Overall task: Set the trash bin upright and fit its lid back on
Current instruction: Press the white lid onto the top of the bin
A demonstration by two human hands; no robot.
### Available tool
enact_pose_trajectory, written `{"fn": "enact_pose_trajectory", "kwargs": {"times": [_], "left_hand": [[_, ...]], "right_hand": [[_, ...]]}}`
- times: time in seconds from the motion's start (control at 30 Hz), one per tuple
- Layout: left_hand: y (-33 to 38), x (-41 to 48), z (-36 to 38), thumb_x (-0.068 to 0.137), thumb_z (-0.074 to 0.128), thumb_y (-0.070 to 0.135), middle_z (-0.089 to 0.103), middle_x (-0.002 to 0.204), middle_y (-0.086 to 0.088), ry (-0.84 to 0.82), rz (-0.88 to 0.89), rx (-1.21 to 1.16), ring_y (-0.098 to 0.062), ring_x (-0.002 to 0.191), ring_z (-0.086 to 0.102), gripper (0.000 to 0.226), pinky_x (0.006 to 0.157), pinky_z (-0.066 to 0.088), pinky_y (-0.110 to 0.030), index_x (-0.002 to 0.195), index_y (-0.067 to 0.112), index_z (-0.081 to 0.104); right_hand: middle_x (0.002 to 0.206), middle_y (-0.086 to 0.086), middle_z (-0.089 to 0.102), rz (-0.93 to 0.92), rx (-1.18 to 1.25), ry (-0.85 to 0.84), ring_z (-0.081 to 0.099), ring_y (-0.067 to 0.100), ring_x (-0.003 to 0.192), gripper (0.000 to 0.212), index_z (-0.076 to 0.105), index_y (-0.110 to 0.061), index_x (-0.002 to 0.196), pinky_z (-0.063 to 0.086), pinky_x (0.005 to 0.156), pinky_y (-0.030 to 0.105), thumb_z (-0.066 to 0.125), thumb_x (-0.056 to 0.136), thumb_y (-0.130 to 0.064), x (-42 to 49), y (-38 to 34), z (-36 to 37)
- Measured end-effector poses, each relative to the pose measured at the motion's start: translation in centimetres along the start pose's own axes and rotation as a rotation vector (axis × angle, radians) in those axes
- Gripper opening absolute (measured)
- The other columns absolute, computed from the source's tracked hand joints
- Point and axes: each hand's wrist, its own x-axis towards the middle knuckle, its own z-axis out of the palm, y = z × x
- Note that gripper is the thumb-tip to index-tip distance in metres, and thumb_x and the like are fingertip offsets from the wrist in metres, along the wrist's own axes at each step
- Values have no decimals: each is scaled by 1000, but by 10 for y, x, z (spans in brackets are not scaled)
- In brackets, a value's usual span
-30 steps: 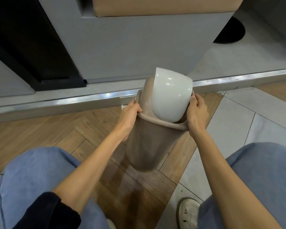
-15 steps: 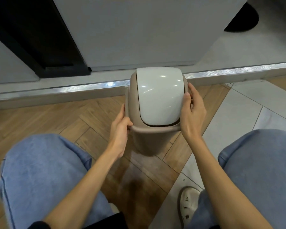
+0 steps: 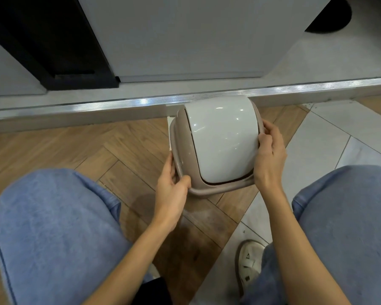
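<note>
Since half a second ago the left hand (image 3: 171,190) has slid down toward the near corner of the lid (image 3: 216,146), and the view now looks almost straight down on it, so the trash bin's body is hidden underneath. That left hand is clamped on the lid's tan collar, thumb over the rim at the near left corner and fingers wrapped below. The right hand (image 3: 269,155) is closed on the opposite rim, thumb lying against the edge of the white swing flap (image 3: 220,137). The lid sits over the trash bin on the wooden floor (image 3: 97,150), just in front of the metal threshold strip (image 3: 119,103).

The step in hand looks like seating the collar. It is best pressed evenly on both sides, hands kept on the tan rim rather than the flap, which would likely swing under pressure. The left edge appears slightly raised, so it probably wants a firm downward push there until it sits level all round.
</note>
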Motion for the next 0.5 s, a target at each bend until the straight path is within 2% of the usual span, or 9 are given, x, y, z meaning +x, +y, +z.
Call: {"fn": "enact_pose_trajectory", "kwargs": {"times": [0.1, 0.17, 0.27, 0.33, 0.43, 0.5], "left_hand": [[-2, -1, 0, 88, 47, -8, 46, 141, 12, 15, -18, -2, 3, 112, 51, 74, 109, 41, -36, 151, 24, 27], [1, 0, -1, 90, 44, -1, 45, 145, 7, 24, -22, -29, 6, 106, 51, 67, 105, 40, -30, 150, 24, 29], [13, 2, 1, 96, 45, 20, 38, 141, 15, 30, -1, -26, 2, 116, 42, 59, 95, 34, -18, 151, 29, 24], [22, 4, 3, 98, 44, 33, 32, 143, 16, 31, 13, -39, 2, 121, 31, 62, 89, 30, -13, 153, 31, 16], [27, 8, 8, 95, 45, 44, 23, 156, 11, 27, 7, -44, 3, 119, 26, 71, 91, 26, -14, 154, 32, 8], [25, 10, 14, 92, 46, 49, 28, 149, 16, 15, 14, -11, 6, 117, 29, 75, 88, 26, -4, 154, 31, 8]], "right_hand": [[125, -3, 60, 33, -5, -54, 53, 11, 114, 49, 58, -20, 129, 45, 100, 36, 35, 87, -29, -2, 0, -4], [125, -5, 59, 47, -5, -98, 53, 13, 117, 44, 57, -25, 127, 44, 102, 39, 37, 88, -31, -3, -2, -5], [120, -17, 58, 87, 14, -139, 50, 14, 123, 35, 56, -36, 120, 41, 107, 45, 40, 90, -41, 2, -1, -7], [122, -18, 57, 102, 20, -154, 48, 14, 127, 45, 56, -34, 126, 39, 109, 47, 38, 88, -51, 6, 0, -9], [135, -14, 54, 78, -20, -233, 46, 14, 131, 58, 47, -35, 138, 38, 111, 47, 41, 87, -63, 2, 3, -10], [139, -10, 52, 59, -32, -275, 47, 16, 131, 66, 41, -36, 143, 40, 110, 47, 45, 84, -66, -2, 5, -8]]}}
